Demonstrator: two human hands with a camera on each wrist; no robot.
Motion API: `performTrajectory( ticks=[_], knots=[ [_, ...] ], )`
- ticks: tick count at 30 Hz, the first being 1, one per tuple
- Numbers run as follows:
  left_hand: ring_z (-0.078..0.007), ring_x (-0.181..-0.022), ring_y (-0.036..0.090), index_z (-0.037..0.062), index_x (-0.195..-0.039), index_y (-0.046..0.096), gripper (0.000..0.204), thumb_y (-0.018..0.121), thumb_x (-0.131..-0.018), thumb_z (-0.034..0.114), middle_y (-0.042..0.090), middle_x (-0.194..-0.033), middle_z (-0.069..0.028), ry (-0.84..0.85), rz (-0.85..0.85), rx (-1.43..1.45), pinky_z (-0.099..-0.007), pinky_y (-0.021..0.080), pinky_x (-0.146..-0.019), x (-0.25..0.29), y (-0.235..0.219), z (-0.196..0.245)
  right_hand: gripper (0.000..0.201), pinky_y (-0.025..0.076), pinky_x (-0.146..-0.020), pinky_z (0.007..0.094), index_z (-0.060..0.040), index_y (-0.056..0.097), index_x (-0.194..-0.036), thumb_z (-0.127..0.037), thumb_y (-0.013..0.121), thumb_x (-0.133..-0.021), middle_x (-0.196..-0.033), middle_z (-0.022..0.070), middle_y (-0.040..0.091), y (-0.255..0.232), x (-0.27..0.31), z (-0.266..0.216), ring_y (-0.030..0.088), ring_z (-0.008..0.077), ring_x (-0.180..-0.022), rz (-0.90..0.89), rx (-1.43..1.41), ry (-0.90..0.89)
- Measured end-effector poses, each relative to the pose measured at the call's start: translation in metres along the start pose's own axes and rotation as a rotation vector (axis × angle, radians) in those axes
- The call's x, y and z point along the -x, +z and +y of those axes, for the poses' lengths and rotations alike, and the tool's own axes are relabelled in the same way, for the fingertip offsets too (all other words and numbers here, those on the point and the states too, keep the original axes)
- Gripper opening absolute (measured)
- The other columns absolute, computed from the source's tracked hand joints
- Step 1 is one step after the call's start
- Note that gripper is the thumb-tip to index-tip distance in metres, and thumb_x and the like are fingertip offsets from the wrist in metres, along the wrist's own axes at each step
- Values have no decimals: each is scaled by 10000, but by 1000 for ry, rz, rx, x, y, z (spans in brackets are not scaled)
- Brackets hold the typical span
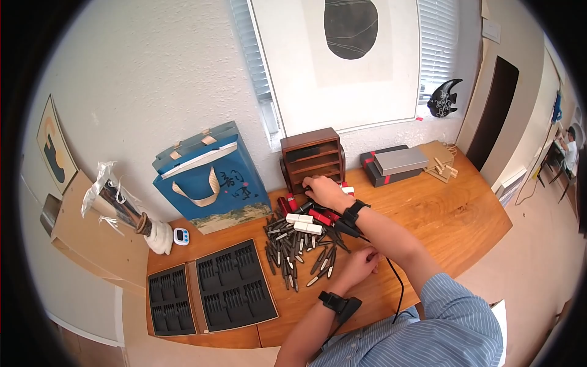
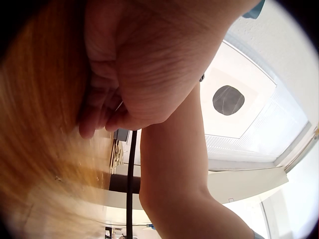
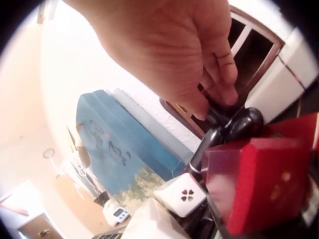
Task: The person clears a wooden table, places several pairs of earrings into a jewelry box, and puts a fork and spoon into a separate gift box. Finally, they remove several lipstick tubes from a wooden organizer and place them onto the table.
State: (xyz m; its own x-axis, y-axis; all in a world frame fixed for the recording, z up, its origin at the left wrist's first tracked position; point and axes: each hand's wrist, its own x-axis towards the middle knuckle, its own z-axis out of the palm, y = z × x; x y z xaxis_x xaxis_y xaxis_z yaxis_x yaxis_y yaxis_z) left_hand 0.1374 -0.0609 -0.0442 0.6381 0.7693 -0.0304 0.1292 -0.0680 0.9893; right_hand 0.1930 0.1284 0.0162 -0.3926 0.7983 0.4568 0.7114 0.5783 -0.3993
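In front of the small wooden rack (image 1: 313, 160), my right hand (image 1: 327, 192) pinches a dark object (image 3: 215, 113), its far end hidden by the fingers and rack. Below that hand lie glossy black pieces (image 3: 245, 124), a red box (image 3: 271, 184) and white boxes (image 3: 185, 195). A pile of slim dark pieces (image 1: 287, 251) with pale parts spreads over the table beside them. My left hand (image 1: 359, 269) rests low near the tabletop, right of the pile, fingers loosely bent; the left wrist view (image 2: 144, 69) shows no clear object in it.
Two black slotted trays (image 1: 235, 284) (image 1: 172, 300) lie at the front left. Behind stand a blue paper bag (image 1: 214, 183), a wrapped bundle (image 1: 160, 237) and a small timer (image 1: 181, 237). Grey and black boxes (image 1: 400, 161) and wooden pieces (image 1: 441, 166) sit back right. A black cable (image 1: 400, 287) crosses the front edge.
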Motion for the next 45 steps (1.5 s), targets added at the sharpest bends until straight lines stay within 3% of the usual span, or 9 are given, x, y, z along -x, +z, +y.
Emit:
performTrajectory(
  ticks=[5,11,14,17,26,28,30,34,45],
  knots=[
    [-144,-693,677,-44,-1093,646,183,576,-1013,105,674,-814,-70,0,13,-35,-291,566,-645,2,0,6,238,534,-769,528,12,574,-980,-161,690,-863,-898,235,686,-23,3,-24,672,432,-856,-135,69,107],
    [-160,-701,687,-61,-1026,644,170,586,-1001,98,684,-808,-87,-12,35,-15,-301,571,-648,2,1,6,296,525,-575,420,5,530,-927,-222,720,-907,-698,185,647,-30,-6,-48,677,366,-640,492,-277,263],
    [-173,-710,697,-66,-1007,647,167,582,-998,88,693,-825,-101,-39,4,-56,-309,575,-647,1,-1,5,308,530,-558,380,9,535,-918,-210,749,-891,-701,147,665,-18,-15,-41,701,287,-610,567,-519,472],
    [-185,-721,707,-70,-994,651,164,576,-994,76,703,-852,-115,-77,3,-64,-317,580,-649,2,-2,11,301,539,-547,292,15,545,-894,-194,761,-893,-740,91,675,-9,-21,-35,691,159,-605,487,-652,655],
    [-171,-755,695,-62,-1070,627,133,567,-975,8,703,-895,-103,0,43,17,-296,578,-626,1,0,8,380,566,-622,272,130,616,-1165,-98,737,-885,-896,143,720,24,-42,-36,717,164,-710,440,-780,504],
    [-175,-753,690,-69,-1115,601,172,559,-952,-32,688,-929,-118,3,63,79,-295,573,-614,1,2,12,398,569,-643,279,130,612,-1226,-75,701,-897,-932,170,719,27,-44,-37,724,182,-730,464,-803,486],
    [-178,-751,684,-75,-1160,575,232,551,-929,-72,674,-963,-134,4,82,141,-295,569,-602,2,2,18,441,567,-797,386,64,639,-1247,-127,712,-856,-957,204,690,31,-45,-33,709,330,-849,430,-609,502],
    [-178,-744,680,-73,-1177,564,242,555,-935,-56,667,-1010,-135,-26,53,64,-294,566,-599,1,1,13,416,542,-853,413,33,662,-1229,-133,690,-848,-968,215,668,30,-41,-32,670,374,-897,452,-280,504],
    [-118,-692,676,-12,-1049,665,156,594,-1005,119,681,-833,-41,21,45,-28,-263,546,-634,8,2,3,230,526,-722,263,8,711,-1095,-176,657,-968,-896,43,717,-64,112,42,631,88,-786,152,-641,489]
  ],
)
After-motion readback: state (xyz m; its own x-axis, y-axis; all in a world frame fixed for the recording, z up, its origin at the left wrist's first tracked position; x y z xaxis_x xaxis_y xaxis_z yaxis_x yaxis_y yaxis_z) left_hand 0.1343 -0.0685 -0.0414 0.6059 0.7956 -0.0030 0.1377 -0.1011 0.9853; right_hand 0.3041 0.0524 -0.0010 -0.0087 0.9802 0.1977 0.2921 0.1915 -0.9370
